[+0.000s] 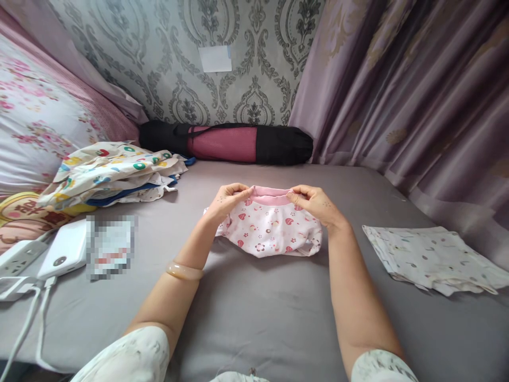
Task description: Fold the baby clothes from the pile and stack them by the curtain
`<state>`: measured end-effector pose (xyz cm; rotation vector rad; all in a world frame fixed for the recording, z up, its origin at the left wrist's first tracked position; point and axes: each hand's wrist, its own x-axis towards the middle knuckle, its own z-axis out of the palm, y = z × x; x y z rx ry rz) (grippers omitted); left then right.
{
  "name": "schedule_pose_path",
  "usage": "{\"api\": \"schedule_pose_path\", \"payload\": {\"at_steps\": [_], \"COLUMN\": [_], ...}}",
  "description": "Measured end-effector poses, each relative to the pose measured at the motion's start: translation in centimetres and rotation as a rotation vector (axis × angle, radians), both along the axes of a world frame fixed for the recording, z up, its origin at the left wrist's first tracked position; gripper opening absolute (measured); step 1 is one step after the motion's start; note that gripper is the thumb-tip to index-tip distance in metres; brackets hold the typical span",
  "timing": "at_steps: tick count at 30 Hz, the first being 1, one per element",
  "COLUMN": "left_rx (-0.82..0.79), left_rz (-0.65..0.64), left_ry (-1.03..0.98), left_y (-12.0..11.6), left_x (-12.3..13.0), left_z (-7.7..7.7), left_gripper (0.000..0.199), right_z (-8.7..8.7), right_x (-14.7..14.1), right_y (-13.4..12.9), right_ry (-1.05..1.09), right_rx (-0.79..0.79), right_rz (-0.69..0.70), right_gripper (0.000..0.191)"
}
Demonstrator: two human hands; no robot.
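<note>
a person in pale printed sleeves [127, 350] is reaching both arms out over a grey sheet [258, 318], and a pale bangle [185, 271] is circling the left forearm. nearest me, left of the pink-banded garment [274, 228], white cables [45, 313] are trailing down, one of them plugging into a white power bank [66, 248]. a power strip [24, 257] is sitting just beside that, and on its other side some item [113, 246] is showing only as blurry blocks, can't make it out. well right of the garment a folded pale cloth [433, 260] is lying on the sheet.

the garment itself is sitting mid-sheet, white with reddish hearts and flowers. the left hand [228, 201] is pinching one end of its pink band, thumb and fingers clamped on it, and the right hand [314, 204] is gripping the other end the same way.

farther back and left of the garment, printed clothes [115, 170] are lying heaped. straight behind it a long black and maroon bag [222, 143] is lying below the patterned wall [159, 63], and purplish curtains [377, 79] are hanging behind it to the right.
</note>
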<state>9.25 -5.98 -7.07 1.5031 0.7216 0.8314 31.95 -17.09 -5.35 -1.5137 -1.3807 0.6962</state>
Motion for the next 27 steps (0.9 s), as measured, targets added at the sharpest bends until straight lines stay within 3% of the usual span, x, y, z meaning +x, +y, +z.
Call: {"api": "schedule_pose_path", "payload": {"at_steps": [7, 11, 15, 21, 24, 27], "left_rx": [-0.387, -0.591, -0.430, -0.203, -0.079, 0.006], "left_rz": [-0.014, -0.108, -0.047, 0.123, 0.087, -0.040], "left_ry": [-0.257, -0.257, -0.217, -0.169, -0.025, 0.129], "left_y": [0.9, 0.8, 0.4, 1.0, 1.5, 1.8], "left_x": [0.2, 0.5, 0.9, 0.9, 0.2, -1.1], "left_z": [-0.5, -0.3, -0.8, -1.9, -2.0, -1.6], "left_gripper": [0.024, 0.022, 0.031, 0.040, 0.041, 0.043], "right_z": [-0.6, -0.4, -0.7, -2.0, -2.4, -2.4], "right_x": [-0.3, -1.3, -1.7, -0.5, -0.2, 0.1], "right_y": [0.4, 0.4, 0.7, 1.4, 1.5, 1.2], "right_ry": [-0.055, -0.043, -0.004, 0.032, -0.007, -0.031], "right_rx": [-0.046, -0.058, -0.034, 0.009, -0.041, -0.127], "right_rz": [0.042, 0.114, 0.149, 0.042, 0.040, 0.033], "right_gripper": [0.042, 0.037, 0.036, 0.037, 0.038, 0.041]}}
